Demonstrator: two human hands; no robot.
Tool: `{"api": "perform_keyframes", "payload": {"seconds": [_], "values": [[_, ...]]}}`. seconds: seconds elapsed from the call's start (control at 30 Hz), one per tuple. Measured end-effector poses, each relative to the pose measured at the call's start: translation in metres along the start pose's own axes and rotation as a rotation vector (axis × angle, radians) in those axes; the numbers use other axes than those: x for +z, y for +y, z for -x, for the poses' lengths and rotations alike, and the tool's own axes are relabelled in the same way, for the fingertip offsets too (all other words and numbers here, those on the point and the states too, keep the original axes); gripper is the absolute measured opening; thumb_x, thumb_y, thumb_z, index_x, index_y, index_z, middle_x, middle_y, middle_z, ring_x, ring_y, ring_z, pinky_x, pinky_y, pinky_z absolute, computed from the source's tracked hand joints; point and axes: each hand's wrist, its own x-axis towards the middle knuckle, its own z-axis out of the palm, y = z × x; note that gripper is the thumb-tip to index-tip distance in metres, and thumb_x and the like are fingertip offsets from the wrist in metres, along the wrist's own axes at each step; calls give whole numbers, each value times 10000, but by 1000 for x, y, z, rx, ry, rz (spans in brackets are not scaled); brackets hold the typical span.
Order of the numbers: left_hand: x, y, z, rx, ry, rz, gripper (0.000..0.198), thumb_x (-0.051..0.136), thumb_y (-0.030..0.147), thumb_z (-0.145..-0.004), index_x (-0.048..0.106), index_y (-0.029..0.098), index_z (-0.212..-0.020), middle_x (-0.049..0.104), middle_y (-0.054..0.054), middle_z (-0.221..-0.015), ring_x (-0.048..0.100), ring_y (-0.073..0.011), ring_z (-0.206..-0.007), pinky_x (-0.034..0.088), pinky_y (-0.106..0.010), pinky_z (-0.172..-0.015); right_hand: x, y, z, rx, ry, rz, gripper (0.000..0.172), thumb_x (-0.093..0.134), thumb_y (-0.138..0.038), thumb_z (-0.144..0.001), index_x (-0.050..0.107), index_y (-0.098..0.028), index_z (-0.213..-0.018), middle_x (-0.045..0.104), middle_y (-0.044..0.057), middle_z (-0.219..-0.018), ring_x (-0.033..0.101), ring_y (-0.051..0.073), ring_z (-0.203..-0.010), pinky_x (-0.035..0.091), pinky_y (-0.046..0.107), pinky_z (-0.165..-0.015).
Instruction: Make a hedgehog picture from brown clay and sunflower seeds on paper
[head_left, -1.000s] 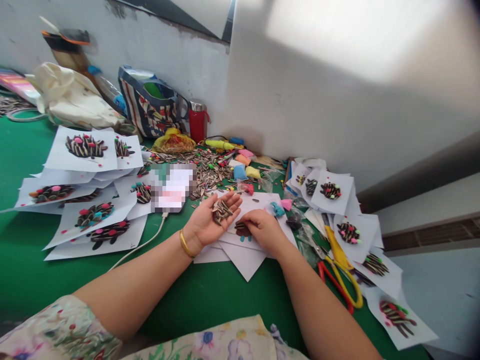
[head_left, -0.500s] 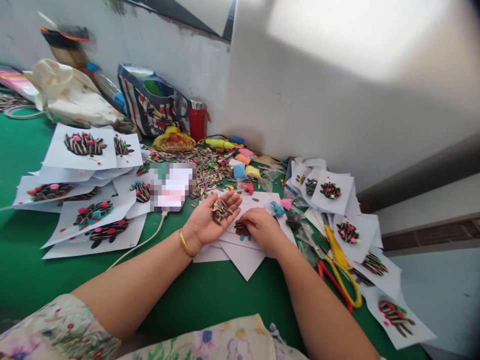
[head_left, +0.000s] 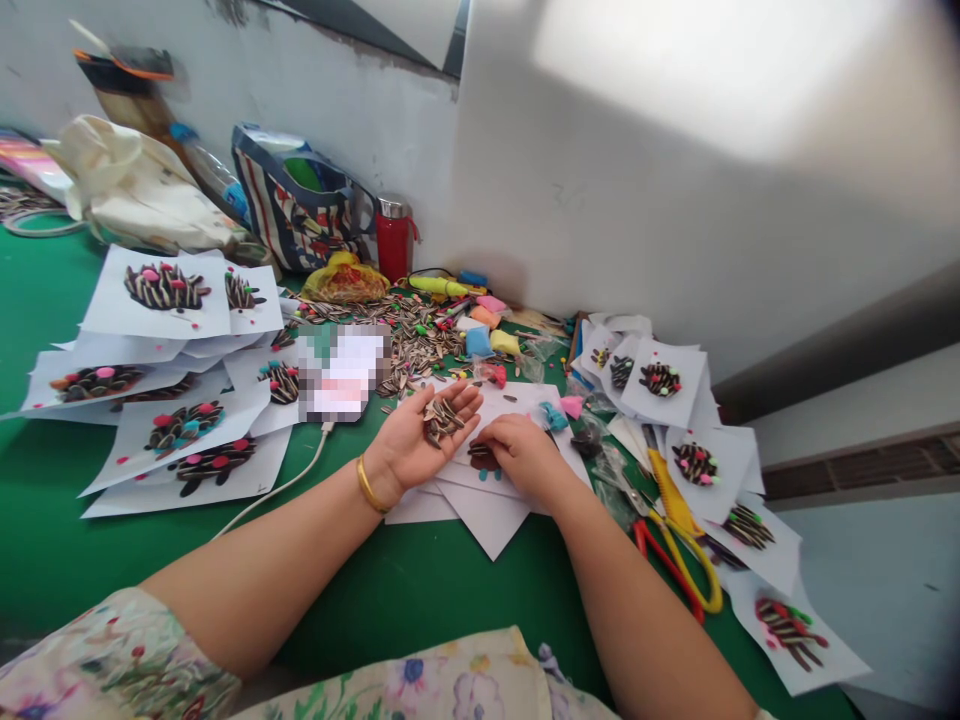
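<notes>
- Okay, on my feed the left hand [head_left: 409,442] is palm up, fingers extended, cupping loose seeds [head_left: 442,422].
- Right hand [head_left: 529,462]: fingertips bunched at a brown patch [head_left: 486,463] with dark seeds on it; I can't tell if they're clamped on one.
- That patch sits on white paper [head_left: 491,408], in front of me, just right of the left hand.
- Containers: striped bag [head_left: 292,225], open, something green inside; yellow bag [head_left: 337,283] with reddish contents visible; red flask [head_left: 393,245], silver lid on, contents hidden.
- Pale cloth bag [head_left: 142,205] slumped at far left; can't see in.
- Surface: green table [head_left: 420,590], seed pile [head_left: 412,345] toward the back, colored packets [head_left: 478,343] beside it.
- Seed pictures on both sides: left stack [head_left: 172,430], right stack [head_left: 664,382].
- Scissors [head_left: 707,580] right of the right hand; phone [head_left: 345,390], screen blurred, cable plugged in.
- Room: pale wall [head_left: 585,200] behind, bright light upper right.
</notes>
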Motion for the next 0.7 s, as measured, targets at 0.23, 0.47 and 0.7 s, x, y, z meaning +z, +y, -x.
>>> {"api": "perform_keyframes", "payload": {"seconds": [0.23,0.47,0.7], "values": [[3,0,3,-4,0,5,366,384,313,-1007,624,122,-1207,716,-139,-1119,647,-238,-1151,520,-399,-982,-3,-1,7,-27,69,10,289,518,-60,-887,739,-217,-986,669,51,-915,592,189,-923,457,328,-879],[5,-1,4,-18,2,2,383,363,325,-1016,614,122,-1221,713,-133,-1117,654,-240,-1129,547,-374,-920,-6,-24,11,-50,305,39,196,549,-167,-916,714,-217,-1009,655,68,-898,580,219,-909,459,368,-845],[10,-10,8,-66,-12,-43,423,333,332,-1020,573,96,-1275,705,-164,-1117,684,-239,-1039,560,-329,-824,1,-48,10,-131,312,94,157,583,-253,-929,715,-225,-1009,688,77,-962,574,238,-929,446,405,-836]]}}
